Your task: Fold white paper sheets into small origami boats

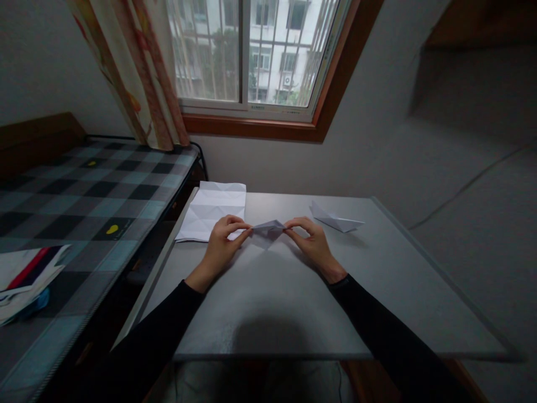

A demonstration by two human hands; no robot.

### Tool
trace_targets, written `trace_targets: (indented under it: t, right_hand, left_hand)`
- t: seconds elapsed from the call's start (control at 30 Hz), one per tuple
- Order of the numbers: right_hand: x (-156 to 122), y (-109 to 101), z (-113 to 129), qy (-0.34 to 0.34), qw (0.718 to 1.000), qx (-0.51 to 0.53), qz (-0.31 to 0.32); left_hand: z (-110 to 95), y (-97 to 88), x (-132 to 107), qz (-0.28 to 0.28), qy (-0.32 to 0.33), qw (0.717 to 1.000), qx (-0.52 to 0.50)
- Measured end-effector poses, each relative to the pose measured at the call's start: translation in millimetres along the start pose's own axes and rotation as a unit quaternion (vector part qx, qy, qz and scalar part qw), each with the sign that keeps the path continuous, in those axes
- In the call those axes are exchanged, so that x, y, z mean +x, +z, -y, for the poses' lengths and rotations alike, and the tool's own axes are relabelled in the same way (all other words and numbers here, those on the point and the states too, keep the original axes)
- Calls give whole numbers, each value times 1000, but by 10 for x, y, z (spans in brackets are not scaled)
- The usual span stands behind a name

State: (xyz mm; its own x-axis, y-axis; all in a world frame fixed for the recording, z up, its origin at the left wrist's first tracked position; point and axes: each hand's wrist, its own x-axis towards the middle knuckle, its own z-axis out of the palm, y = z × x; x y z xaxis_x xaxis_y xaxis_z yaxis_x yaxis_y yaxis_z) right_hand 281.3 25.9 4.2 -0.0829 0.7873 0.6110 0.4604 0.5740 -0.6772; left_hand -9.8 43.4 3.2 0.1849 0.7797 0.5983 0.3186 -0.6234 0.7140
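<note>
Pinching opposite tips of a white, angular folded-paper piece [269, 225], bare left hand [222, 240] and right hand [314, 243] could tear it by overpulling.

No txt legible; window-frame label [257, 107] & bedsheet print [120, 228] too sm.

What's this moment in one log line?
left hand: pinches folded paper | right hand: pinches its other end | white sheets: on table

I look down on a pale, smooth-topped desk [398, 296]. At its far left corner I see creased white sheets [216, 204] stacked; near the far edge, towards the right corner, rests a pointed, folded paper piece [335, 220].
</note>
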Motion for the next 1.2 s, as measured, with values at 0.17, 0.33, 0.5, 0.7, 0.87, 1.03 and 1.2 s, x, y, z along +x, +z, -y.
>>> trace_targets:
  t: [0.17, 0.33, 0.5, 0.7, 0.87, 1.03, 1.2]
  right_hand:
    - [38, -89, 29, -139, 988, -60, 22]
    - [-2, -140, 31, -125, 971, -88, 184]
    - [-28, -138, 45, -84, 964, -54, 245]
    - [-67, -33, -89, -25, 977, -79, 198]
    - [-121, -10, -162, 4, 979, -65, 193]
    - [-125, 8, -138, -8, 986, -58, 159]
    - [-71, -9, -6, -87, 977, -72, 178]
  left_hand:
    - [37, -57, -11, -7, 90, 992, 89]
    - [77, -66, -57, 127, 99, 967, 196]
    - [74, -24, -82, 195, 67, 959, 195]
    - [119, 14, -95, 181, 13, 964, 194]
    - [150, 36, -107, 178, -17, 967, 180]
    - [123, 47, -111, 156, -9, 971, 181]
    - [85, 20, -92, 180, 40, 961, 205]
